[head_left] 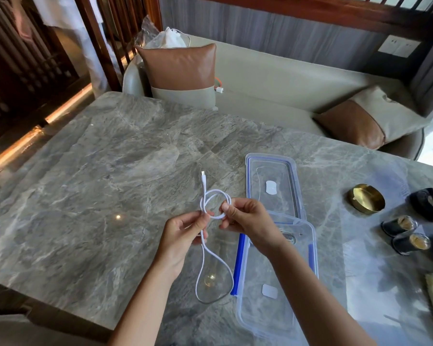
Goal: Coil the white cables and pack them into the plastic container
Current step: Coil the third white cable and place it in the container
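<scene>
Grey marble tabletop (110,176) fills the frame — at centre, left hand (183,233) and right hand (245,218) each pinch a white cable (211,196) looped between them; plastic container (273,283) sits lower right, its lid (273,183) just above

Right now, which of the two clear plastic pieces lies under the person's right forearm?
The deeper container, nearest the camera, with blue side latches. The flat lid lies beyond it, past the hands, with nothing over it.
</scene>
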Motion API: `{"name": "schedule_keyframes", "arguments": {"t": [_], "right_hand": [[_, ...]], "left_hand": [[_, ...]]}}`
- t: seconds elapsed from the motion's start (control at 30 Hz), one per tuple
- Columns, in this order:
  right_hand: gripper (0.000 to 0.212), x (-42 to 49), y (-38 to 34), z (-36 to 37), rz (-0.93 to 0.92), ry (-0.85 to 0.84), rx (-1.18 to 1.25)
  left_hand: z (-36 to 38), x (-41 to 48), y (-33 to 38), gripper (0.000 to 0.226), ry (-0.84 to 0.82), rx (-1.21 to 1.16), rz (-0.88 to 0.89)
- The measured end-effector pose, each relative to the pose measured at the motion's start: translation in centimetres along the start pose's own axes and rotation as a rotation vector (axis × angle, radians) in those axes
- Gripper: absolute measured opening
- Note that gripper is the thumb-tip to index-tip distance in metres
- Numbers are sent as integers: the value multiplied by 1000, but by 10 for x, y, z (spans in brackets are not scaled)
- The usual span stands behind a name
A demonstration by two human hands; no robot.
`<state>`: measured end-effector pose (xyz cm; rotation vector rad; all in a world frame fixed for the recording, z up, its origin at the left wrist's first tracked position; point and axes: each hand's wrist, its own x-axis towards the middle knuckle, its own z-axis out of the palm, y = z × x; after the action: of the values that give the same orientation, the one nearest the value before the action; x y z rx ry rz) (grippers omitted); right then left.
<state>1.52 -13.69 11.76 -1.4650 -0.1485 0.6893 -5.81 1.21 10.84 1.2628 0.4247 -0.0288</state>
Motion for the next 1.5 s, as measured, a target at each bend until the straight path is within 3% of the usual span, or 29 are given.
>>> {"name": "schedule_keyframes", "arguments": {"t": [0.13,0.2,0.3,0.47,0.83,0.93,1.03,1.17,1.5], "right_hand": [[17,-1,-4,0,35,-55,-58],[16,-4,-5,0,53,-92,-92],[16,-5,-6,-2,70,-94,-120],[19,-3,-5,-4,75,-40,-93],[16,-5,5,6,48,96,47],[16,-5,6,11,56,102,54],[17,-6,7,15,65,105,69],[16,-5,5,14,57,126,80],[20,1,6,6,57,164,-178]], "left_hand": [[3,2,0,19,100,-267,-57],[0,4,3,18,130,-292,-73],[-4,5,7,21,108,-127,-52],[0,1,10,7,86,113,56],[6,4,-3,9,206,200,244],[9,3,-8,19,297,246,349],[7,1,-11,21,370,469,517],[10,-7,-10,30,334,688,679],[12,-6,-12,29,303,650,685]]}}
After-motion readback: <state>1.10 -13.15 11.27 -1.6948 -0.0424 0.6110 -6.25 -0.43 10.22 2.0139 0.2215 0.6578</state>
